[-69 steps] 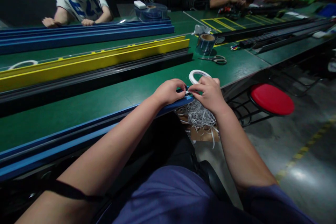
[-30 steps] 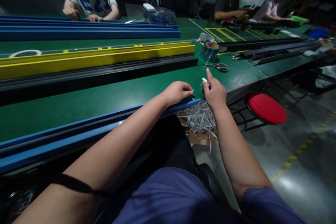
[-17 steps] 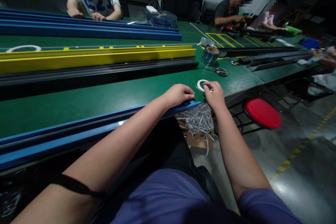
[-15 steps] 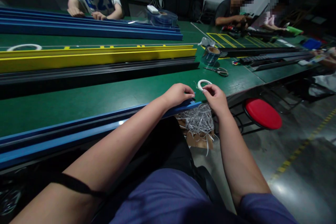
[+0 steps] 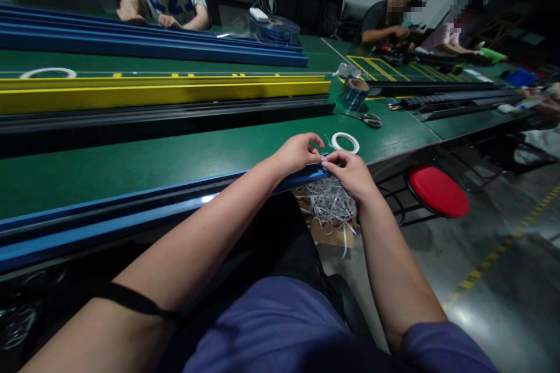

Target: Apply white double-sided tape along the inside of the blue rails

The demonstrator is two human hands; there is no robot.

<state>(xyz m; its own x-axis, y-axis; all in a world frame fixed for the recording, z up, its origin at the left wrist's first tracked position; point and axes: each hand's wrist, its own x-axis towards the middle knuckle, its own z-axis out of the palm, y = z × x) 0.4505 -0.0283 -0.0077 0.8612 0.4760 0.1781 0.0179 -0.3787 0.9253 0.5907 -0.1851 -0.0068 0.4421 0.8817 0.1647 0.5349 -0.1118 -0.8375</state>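
Note:
A long blue profile [image 5: 153, 207] runs along the table's near edge, from the left side to my hands. My left hand [image 5: 300, 151] is over its right end, thumb and index finger pinched towards the tip. Right beside it, my right hand [image 5: 347, 172] is pinched too, its fingertips meeting those of the left. Whatever lies between the fingertips is too small to make out. Just beyond the right hand a roll of white tape [image 5: 357, 144] lies flat on the green table [image 5: 210, 148].
Yellow profiles [image 5: 166, 93] and black profiles [image 5: 175, 119] lie across the table. Scissors [image 5: 371, 120] sit by a roll of clear film [image 5: 355, 95]. Below are a box of white strips [image 5: 332, 201] and a red stool [image 5: 438, 191]. Several people work at the far side.
My right hand has left the white tape roll and moved left and slightly down to meet my left hand at the profile's end. The left hand has hardly moved.

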